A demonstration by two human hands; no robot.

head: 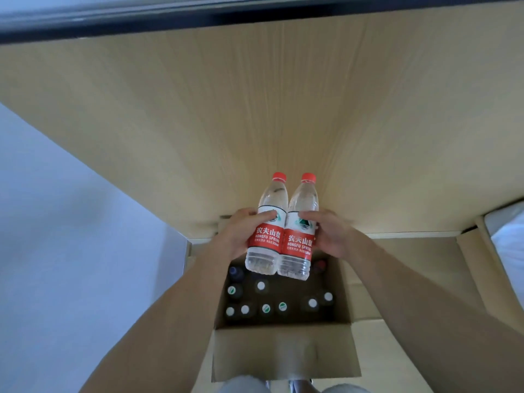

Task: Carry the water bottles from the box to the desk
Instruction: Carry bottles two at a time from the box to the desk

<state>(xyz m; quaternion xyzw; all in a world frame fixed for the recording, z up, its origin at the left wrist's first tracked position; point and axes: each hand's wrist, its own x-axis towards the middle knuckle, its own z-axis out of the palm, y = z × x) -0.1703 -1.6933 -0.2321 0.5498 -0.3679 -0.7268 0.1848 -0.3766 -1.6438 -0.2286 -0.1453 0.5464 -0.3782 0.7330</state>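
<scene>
Two clear water bottles with red caps and red-and-white labels are held side by side above the open cardboard box [283,355]. My left hand [235,236] grips the left bottle [268,222] around its label. My right hand [331,234] grips the right bottle [300,231] the same way. Both bottles tilt slightly away from me, caps toward the wooden desk [255,109], their bases over the box's far end. Several more bottles [265,307] stand upright inside the box, seen from above by their caps.
The light wooden desk fills the upper view, with a dark edge [198,15] along its far side. A pale wall or floor surface [56,251] lies to the left. White bedding [507,239] shows at the right edge. Box flaps [397,279] spread to the right.
</scene>
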